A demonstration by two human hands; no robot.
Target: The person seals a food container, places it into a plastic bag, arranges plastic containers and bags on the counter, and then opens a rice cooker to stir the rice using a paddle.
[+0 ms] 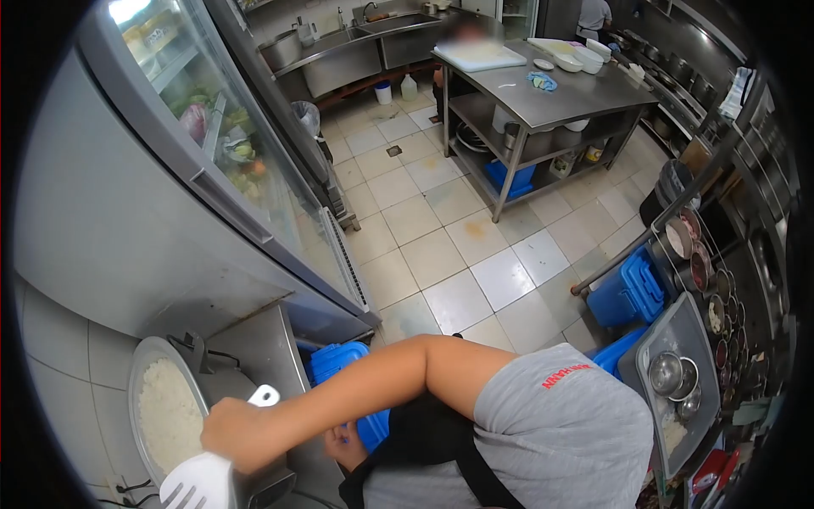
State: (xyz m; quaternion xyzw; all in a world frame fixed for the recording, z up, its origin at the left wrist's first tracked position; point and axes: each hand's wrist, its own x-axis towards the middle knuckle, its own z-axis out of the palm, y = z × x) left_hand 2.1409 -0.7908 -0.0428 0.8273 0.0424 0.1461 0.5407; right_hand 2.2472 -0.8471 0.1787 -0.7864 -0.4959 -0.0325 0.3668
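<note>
My right hand (pixel 237 433) is closed around the handle of a white slotted spatula (pixel 199 483). The handle's end, with a hole in it, sticks out above the fist, and the slotted blade points down to the lower left. Just beside the hand is a round metal pot (pixel 133 399) filled with white cooked rice (pixel 168 411). My bare right arm reaches leftward across the view from a grey sleeve. Lower, in front of my black apron, my left hand (pixel 343 445) shows loosely bent fingers, slightly apart, with nothing visible in them.
A tall glass-door fridge (pixel 254 182) stands beside the pot. Blue bins (pixel 335 360) sit below my arm. Behind are a steel worktable (pixel 585 97) and sinks (pixel 331 64). At right, a grey tub (pixel 632 373) holds metal bowls. Another person (pixel 593 17) stands far back.
</note>
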